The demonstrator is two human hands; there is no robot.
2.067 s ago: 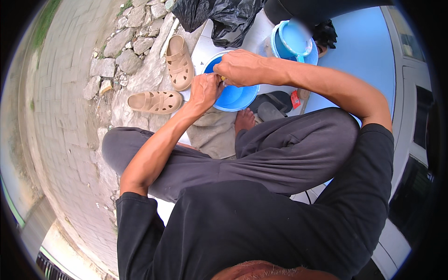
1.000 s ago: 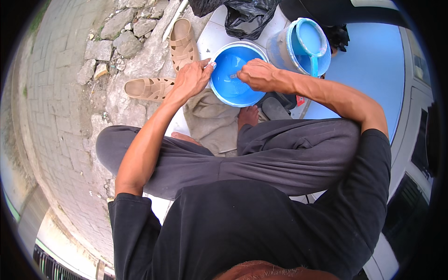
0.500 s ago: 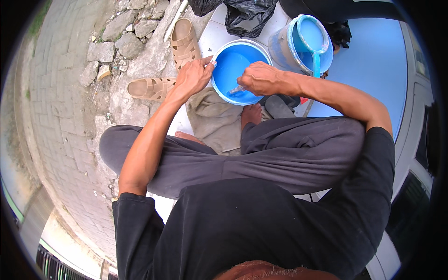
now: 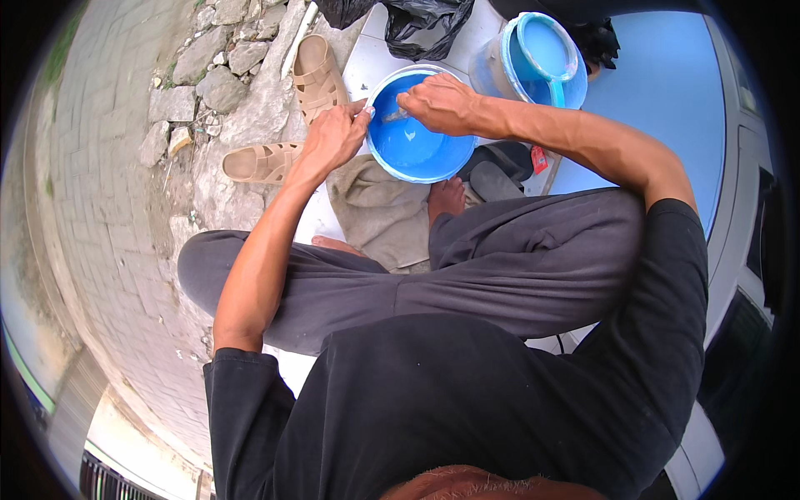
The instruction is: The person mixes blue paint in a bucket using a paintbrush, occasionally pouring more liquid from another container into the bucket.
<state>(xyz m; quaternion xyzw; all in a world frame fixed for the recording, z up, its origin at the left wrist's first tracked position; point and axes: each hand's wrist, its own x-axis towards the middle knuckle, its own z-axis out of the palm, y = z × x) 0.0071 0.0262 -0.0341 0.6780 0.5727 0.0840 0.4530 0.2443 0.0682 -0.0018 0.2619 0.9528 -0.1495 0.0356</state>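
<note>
- Top centre: the bucket (image 4: 423, 180) holds blue liquid; work looks underway, though how much remains cannot be told.
- Right hand (image 4: 442, 104) grips a small stick (image 4: 395, 117) inside the rim.
- Left hand (image 4: 340, 133) pinches the bucket's left rim.
- Upper right: second bucket (image 4: 490, 65), untouched by either hand.
</note>
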